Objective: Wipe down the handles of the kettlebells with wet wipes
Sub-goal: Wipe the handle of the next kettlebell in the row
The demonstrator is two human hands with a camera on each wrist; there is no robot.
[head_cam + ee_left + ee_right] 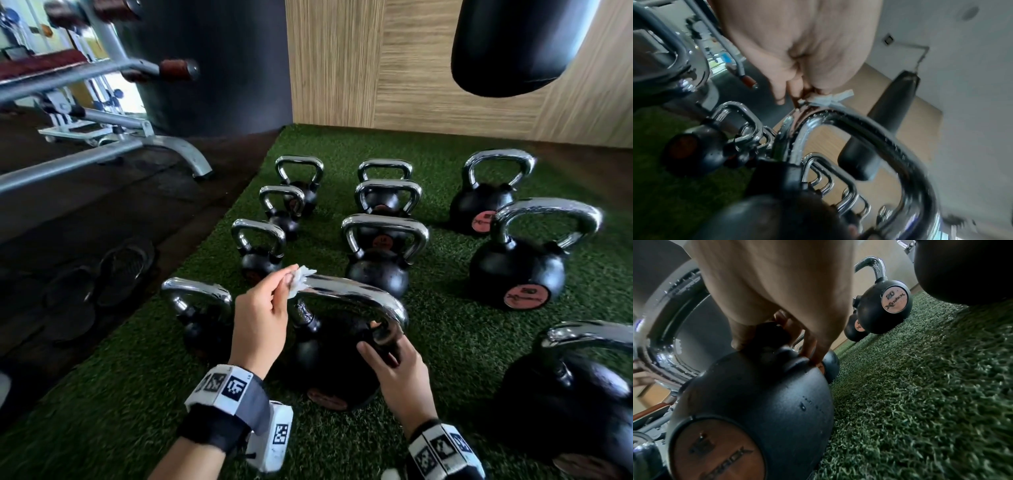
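A large black kettlebell [325,359] with a chrome handle [352,293] stands on the green turf right in front of me. My left hand [263,315] pinches a crumpled white wet wipe [299,277] against the left top corner of that handle; the wipe [830,99] also shows on the handle [869,128] in the left wrist view. My right hand [394,363] grips the base of the handle's right leg, thumb and fingers curled round it where it meets the ball [760,394]. The handle's surface carries water droplets.
Several more chrome-handled kettlebells [383,253] stand in rows on the turf [452,335], one close at my left [198,308] and one at far right [565,383]. A punching bag [513,44] hangs above right. A grey bench frame [113,144] and sandals [99,274] lie left on dark floor.
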